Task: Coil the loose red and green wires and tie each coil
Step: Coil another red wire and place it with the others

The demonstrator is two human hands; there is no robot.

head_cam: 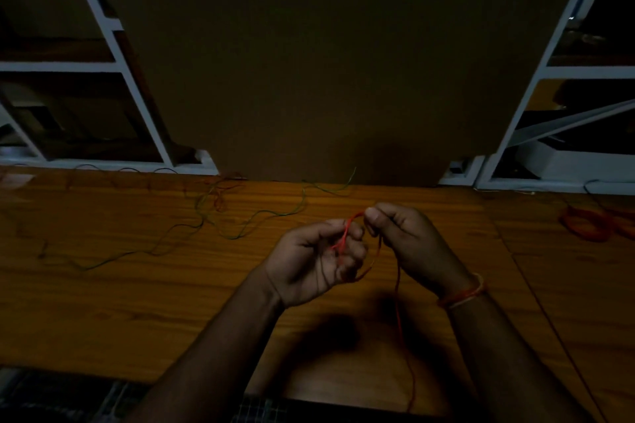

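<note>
A thin red wire [398, 302] runs from my hands down toward the table's near edge. My left hand [316, 261] is closed around a short loop of it, the loop's top showing above the fingers. My right hand [402, 233] pinches the same wire just to the right, thumb and forefinger together. A loose green wire [240, 233] snakes across the wooden table [120, 302] to the left and behind my hands. At the far right lies a red coil [584, 223].
A large brown board [309, 62] stands upright behind the table. White shelf frames [130, 79] flank it on both sides. A tangle of red and green wire [216, 196] lies near the board's left foot. The scene is dim.
</note>
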